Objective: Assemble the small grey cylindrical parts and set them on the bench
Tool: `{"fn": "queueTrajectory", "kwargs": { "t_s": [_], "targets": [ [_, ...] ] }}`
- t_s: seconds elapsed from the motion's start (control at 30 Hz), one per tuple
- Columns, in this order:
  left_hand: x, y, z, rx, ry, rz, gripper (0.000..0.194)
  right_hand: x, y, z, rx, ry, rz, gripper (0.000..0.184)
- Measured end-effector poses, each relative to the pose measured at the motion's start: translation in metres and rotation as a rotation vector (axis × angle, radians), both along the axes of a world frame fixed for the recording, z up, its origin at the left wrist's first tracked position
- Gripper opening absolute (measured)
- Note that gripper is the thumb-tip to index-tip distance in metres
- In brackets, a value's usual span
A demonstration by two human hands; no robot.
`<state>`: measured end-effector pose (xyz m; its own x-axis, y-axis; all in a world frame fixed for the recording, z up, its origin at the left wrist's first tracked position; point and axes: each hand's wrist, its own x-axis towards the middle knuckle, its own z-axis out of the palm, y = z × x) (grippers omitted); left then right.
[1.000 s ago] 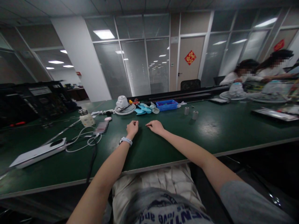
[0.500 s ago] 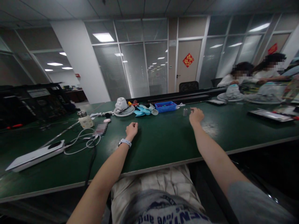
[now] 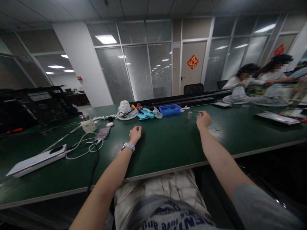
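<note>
My left hand (image 3: 135, 134) rests low over the green table (image 3: 163, 137), fingers curled together; whatever they may hold is too small to make out. On that wrist is a light-coloured watch (image 3: 129, 147). My right hand (image 3: 204, 119) is closed in a pinch, and a thin, small piece (image 3: 197, 111) sticks out to the left from its fingertips; its kind cannot be told. Just left of this hand a small grey metal cylinder (image 3: 190, 115) stands upright, apart from the fingers.
Along the back are a white fan part with a round grille (image 3: 127, 114), light-blue fan blades (image 3: 146, 114) and a blue bin (image 3: 169, 110). At left lie a white power strip (image 3: 39, 161), cables, a phone (image 3: 103, 133) and a jar (image 3: 88, 124). Two people sit at far right.
My right hand has shifted slightly to the right, a little farther from the metal cylinder, and the thin piece shows at its fingertips. My left hand has hardly moved.
</note>
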<state>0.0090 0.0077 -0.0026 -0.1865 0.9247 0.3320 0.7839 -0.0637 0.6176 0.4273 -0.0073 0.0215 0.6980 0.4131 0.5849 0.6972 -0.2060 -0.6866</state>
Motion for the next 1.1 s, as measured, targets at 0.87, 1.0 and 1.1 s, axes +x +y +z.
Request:
{"fn": "queueTrajectory", "kwargs": {
  "t_s": [0.87,1.0,1.1],
  "targets": [
    [0.001,-0.003,0.003,-0.027,0.007,-0.006,0.035,-0.006,0.001,0.000,-0.142,-0.011,-0.038,0.033],
    [0.001,-0.004,0.004,-0.031,0.008,-0.009,0.034,-0.010,-0.002,-0.001,-0.300,0.105,-0.084,0.060],
    [0.002,-0.005,0.004,-0.033,0.007,-0.010,0.034,-0.011,-0.005,0.001,-0.394,0.174,-0.109,0.057]
  ]
}}
